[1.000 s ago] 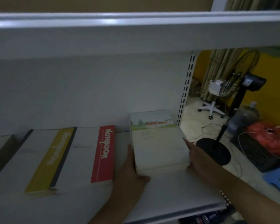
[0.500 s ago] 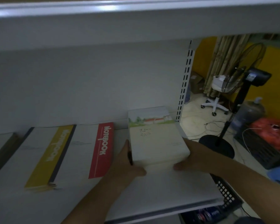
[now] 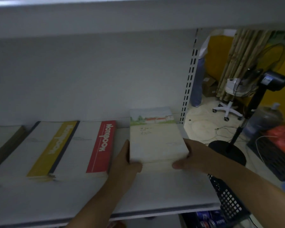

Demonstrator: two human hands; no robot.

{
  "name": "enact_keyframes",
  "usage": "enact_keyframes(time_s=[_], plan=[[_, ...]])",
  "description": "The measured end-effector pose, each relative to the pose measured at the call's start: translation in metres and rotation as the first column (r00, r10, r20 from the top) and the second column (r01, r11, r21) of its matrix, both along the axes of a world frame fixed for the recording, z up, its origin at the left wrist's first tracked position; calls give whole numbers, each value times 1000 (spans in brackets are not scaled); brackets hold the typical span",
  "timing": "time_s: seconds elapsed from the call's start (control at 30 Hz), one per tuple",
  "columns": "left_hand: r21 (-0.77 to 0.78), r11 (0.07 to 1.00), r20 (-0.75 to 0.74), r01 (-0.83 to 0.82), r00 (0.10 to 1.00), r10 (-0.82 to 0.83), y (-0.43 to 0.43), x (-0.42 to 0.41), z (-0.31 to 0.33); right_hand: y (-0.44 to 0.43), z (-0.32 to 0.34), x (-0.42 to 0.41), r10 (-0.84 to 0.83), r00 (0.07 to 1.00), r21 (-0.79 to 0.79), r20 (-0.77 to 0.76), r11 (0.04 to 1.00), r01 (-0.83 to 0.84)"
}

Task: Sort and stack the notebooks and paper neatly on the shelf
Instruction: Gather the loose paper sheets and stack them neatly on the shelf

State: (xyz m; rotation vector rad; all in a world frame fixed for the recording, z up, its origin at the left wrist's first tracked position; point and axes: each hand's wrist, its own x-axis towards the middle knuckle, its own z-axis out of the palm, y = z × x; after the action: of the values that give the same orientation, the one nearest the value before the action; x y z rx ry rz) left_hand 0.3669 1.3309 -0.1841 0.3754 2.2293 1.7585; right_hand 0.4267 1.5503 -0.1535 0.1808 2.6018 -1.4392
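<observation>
gripping one stack [image 3: 156, 142], two hands [image 3: 124, 163] [image 3: 193, 155]

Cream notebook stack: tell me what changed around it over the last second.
The right hand slid from lying flat along the right side of the cream notebook stack to curling round its near right corner. The left hand stays at the near left corner. The stack, the red notebook and the yellow notebook kept their places on the shelf.
</observation>
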Motion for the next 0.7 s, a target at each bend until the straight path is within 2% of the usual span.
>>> enact_keyframes(time_s=[0.1, 0.3, 0.37, 0.47, 0.7], plan=[[-23, 1000, -72, -21, 997, 19, -3, 6, -8, 3, -21, 13, -5, 996, 56, -90, 998, 10], [-137, 987, -196, -83, 979, 56, 1, 5, -16, 8, -36, 13, -52, 988, -66, -144, 997, 43], [-159, 982, -197, -100, 978, 68, 2, 4, -20, 9, -38, 12, -57, 990, -118, -132, 992, 41], [-162, 979, -193, -126, 977, 94, 4, 2, -26, 7, -46, 11, -90, 981, -55, -173, 995, 82], [-183, 972, -205, -148, 973, 109, 2, 0, -31, 3, -48, 17, -171, 969, -70, -177, 985, 160]])
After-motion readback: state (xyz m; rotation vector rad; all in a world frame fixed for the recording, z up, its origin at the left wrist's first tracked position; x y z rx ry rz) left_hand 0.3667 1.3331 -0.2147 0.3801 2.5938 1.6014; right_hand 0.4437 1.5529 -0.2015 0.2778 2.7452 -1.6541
